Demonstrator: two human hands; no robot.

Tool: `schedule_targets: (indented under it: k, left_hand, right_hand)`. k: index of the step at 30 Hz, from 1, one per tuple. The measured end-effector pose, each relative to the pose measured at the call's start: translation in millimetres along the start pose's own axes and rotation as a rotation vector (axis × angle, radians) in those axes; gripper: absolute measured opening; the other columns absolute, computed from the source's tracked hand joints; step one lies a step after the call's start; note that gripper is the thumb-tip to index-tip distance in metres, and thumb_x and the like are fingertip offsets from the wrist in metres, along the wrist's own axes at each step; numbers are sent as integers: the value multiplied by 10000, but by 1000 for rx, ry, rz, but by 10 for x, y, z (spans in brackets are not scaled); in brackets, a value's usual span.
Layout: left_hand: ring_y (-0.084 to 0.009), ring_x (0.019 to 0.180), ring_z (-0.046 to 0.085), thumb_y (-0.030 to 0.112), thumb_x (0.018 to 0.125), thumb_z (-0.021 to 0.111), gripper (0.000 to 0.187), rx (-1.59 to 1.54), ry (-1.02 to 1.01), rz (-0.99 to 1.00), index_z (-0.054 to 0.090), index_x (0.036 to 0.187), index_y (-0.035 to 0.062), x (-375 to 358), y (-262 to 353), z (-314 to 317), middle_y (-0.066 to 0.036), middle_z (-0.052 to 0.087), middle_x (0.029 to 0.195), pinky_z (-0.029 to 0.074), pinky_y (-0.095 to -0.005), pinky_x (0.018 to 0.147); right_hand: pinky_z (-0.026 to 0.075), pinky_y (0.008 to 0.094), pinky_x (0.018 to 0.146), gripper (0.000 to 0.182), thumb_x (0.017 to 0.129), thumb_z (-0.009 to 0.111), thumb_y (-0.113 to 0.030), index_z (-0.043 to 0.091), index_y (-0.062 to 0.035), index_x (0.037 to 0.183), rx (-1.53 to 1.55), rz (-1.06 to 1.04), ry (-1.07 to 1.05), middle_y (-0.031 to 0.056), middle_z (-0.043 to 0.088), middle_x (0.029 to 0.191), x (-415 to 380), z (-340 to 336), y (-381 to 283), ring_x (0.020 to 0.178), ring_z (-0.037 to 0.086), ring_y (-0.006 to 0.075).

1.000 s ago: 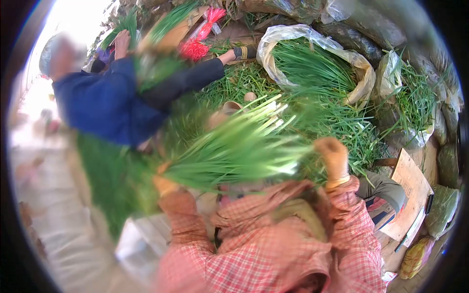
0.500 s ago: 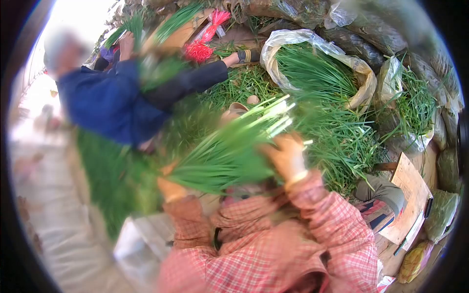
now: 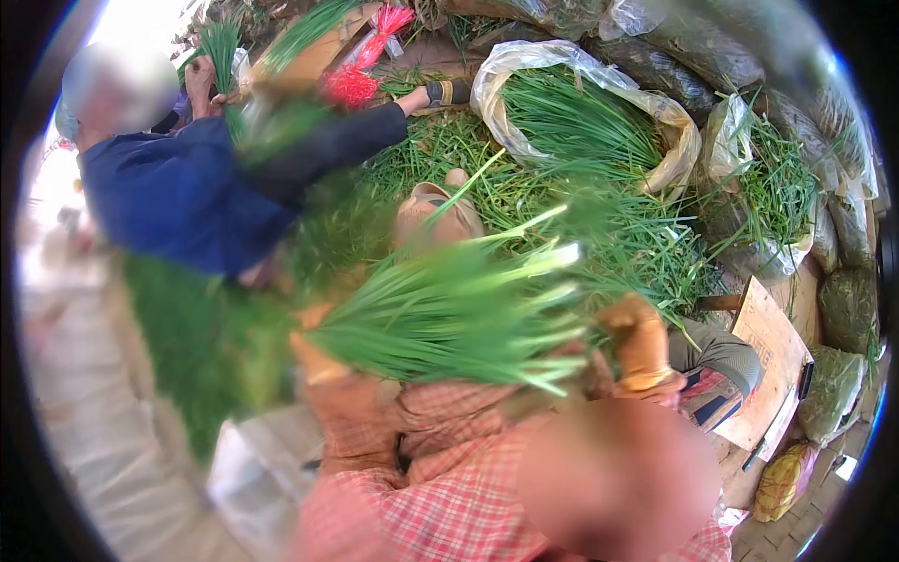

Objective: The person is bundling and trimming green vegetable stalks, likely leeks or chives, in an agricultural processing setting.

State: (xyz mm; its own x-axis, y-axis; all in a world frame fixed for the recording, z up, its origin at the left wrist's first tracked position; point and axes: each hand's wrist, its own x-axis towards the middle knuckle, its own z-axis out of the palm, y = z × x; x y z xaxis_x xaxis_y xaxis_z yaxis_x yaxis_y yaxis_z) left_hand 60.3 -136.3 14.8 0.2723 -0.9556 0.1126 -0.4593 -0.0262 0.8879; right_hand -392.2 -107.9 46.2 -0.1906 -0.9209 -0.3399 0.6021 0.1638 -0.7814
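Observation:
My left hand [image 3: 318, 347], in an orange glove, is closed round the leafy end of a bunch of long green stalks [image 3: 449, 309]. The bunch lies across in front of my checked sleeves, its pale ends fanned out to the right. One stalk sticks up apart from the others. Just right of the pale ends is my right hand [image 3: 639, 337], also gloved in orange, with the wrist bent; blur hides its fingers. Beneath and beyond the bunch, loose green stalks [image 3: 646, 258] cover the ground.
A co-worker in a blue jacket [image 3: 178, 201] sits at the left, holding an upright green bunch [image 3: 220, 51]. An open plastic bag [image 3: 688, 155] of stalks stands beyond. Red ties [image 3: 352, 84] lie at the top, a wooden board [image 3: 763, 375] at the right.
My right hand has moved right and lower, away from over the stalks. The bunch has spread out more at its pale ends. The co-worker's green bunch is now more upright. The whole view has shifted slightly.

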Motion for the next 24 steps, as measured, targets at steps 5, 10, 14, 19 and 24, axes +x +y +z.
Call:
schedule_targets:
  k: [5, 10, 14, 19, 24]
  left_hand:
    - [-142, 782, 471, 221, 879, 418, 130, -402, 271, -162, 509, 851, 132, -83, 90, 93, -5, 475, 777, 404, -325, 802]
    - [-132, 766, 458, 215, 883, 415, 123, -730, 316, -214, 499, 846, 133, -35, 154, 23, 3, 460, 769, 401, -306, 785]
    - [-123, 753, 447, 209, 887, 413, 117, -995, 274, -210, 491, 842, 134, 21, 211, -30, 9, 448, 762, 399, -292, 771]
    - [-112, 737, 434, 203, 892, 411, 112, -1297, 160, -204, 481, 838, 134, 60, 248, -58, 17, 433, 754, 396, -273, 754]
    - [-107, 742, 429, 196, 894, 410, 106, -1701, -75, -205, 473, 838, 133, 65, 470, 251, 19, 426, 759, 395, -263, 754]
  right_hand:
    - [425, 413, 770, 143, 772, 598, -181, 543, -53, 807, -997, -114, 73, 82, 551, 762, 107, -913, -618, 769, 538, 282]
    - [446, 345, 793, 287, 732, 649, -119, 610, -47, 1006, -1408, -632, -23, 133, 620, 960, 277, 165, -795, 894, 578, 274]
    - [435, 302, 716, 286, 805, 617, -270, 632, -18, 937, -1050, 86, -308, 104, 631, 841, 596, 769, -476, 803, 567, 169]
    - [426, 273, 669, 211, 781, 647, -202, 639, -8, 862, -597, 444, -583, 22, 616, 798, 530, 670, -352, 740, 532, 107]
    - [428, 246, 716, 129, 827, 614, -123, 619, 3, 858, -542, 547, -768, 15, 593, 793, -89, 600, -421, 773, 516, 91]
